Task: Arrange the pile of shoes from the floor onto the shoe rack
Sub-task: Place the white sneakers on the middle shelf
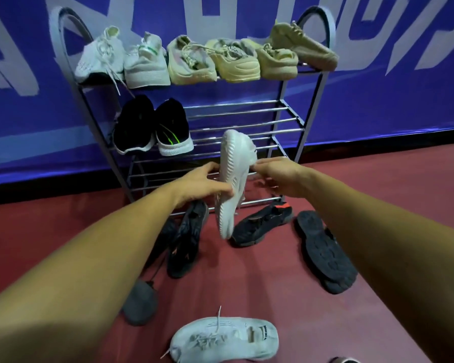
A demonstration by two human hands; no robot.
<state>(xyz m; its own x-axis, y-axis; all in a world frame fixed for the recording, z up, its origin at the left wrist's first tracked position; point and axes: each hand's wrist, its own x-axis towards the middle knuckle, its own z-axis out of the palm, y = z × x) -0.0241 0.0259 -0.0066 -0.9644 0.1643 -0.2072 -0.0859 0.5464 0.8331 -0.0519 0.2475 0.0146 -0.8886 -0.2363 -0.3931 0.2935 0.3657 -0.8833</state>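
**White shoe up in both hands**

Head view: left hand [205, 186] and right hand [278, 176] both grip the white shoe [232, 179], sole facing left, held before the shoe rack [281, 121], above dark shoes [186, 239] on the floor.

Blue wall, red floor ahead of me.
A blue banner wall [378, 82] with large pale grey lettering [8, 61] fills the back; a dark baseboard strip [50, 191] runs along its foot, meeting the smooth dark-red floor [378, 184] I look down on.
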